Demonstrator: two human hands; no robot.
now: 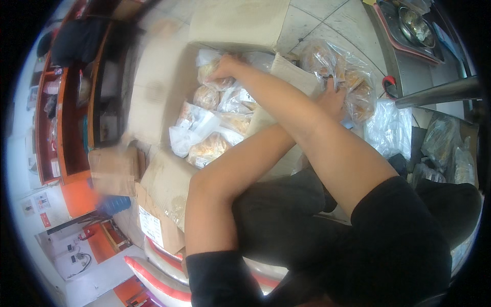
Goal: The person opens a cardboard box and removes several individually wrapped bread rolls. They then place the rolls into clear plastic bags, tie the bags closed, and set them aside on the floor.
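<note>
My arms are crossed, the right forearm over the left. In the open cardboard box [153,96], my right hand [226,69] grips a clear-wrapped food packet [207,71] at the far left corner. Several more plastic-bagged packets [209,147] fill the box below it, some with white labels that bear writing. My left hand [332,101] reaches past the box's right flap [297,75]. Its fingers hold the near side of a large clear plastic bag [358,86] filled with orange-brown food packets. Part of that hand is hidden behind my right forearm.
A stack of clear plastic bags [387,128] lies right of the filled bag. Red-handled scissors [390,86] are by the metal table [418,73], which carries a tray and bowl. A smaller carton [115,170] and orange shelves [74,126] stand left. Red-striped sacks [161,276] lie below.
</note>
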